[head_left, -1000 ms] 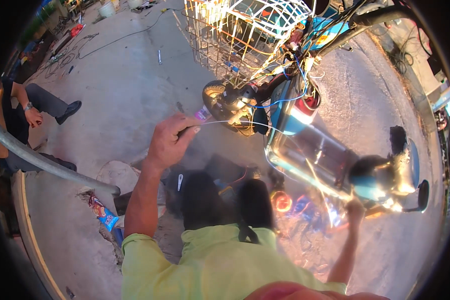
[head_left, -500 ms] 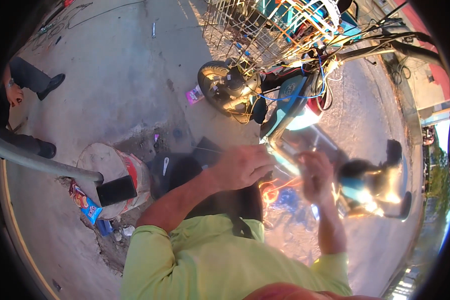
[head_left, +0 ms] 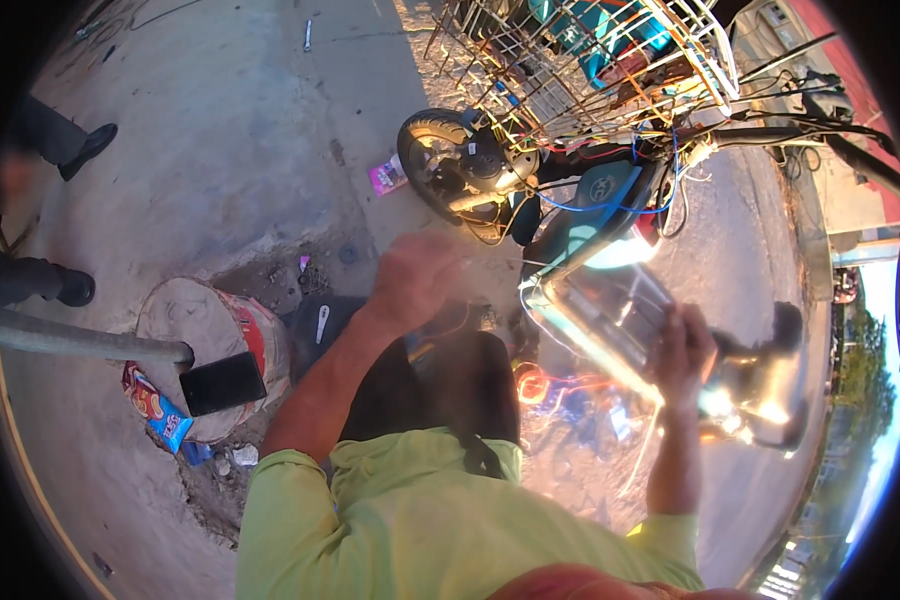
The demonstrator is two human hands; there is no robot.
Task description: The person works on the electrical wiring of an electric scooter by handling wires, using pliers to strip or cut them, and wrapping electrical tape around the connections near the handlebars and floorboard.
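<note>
My left hand (head_left: 410,285) is raised over my knees, smeared by motion, its fingers drawn together. A thin pale line runs near its fingertips toward the scooter frame; whether the hand holds it I cannot tell. My right hand (head_left: 684,350) is beside the scooter's footboard (head_left: 610,310), fingers curled and pressed together. What lies in them is hidden by glare and the fingers. Below it a thin bright strand (head_left: 642,455) hangs down. The electric scooter's blue-green front panel (head_left: 602,195) has loose blue wire (head_left: 610,209) across it.
A concrete-filled bucket (head_left: 270,335) with a grey pole (head_left: 90,345) carries a black phone (head_left: 222,383) and a snack packet (head_left: 160,410). The scooter's front wheel (head_left: 435,165) and wire basket (head_left: 590,85) stand ahead. Orange wire (head_left: 532,384) lies low. Another person's shoe (head_left: 88,152) shows left.
My hands have moved apart: the left up and to the left, the right outward to the right. The view has shifted slightly. The other person's hand has blurred.
</note>
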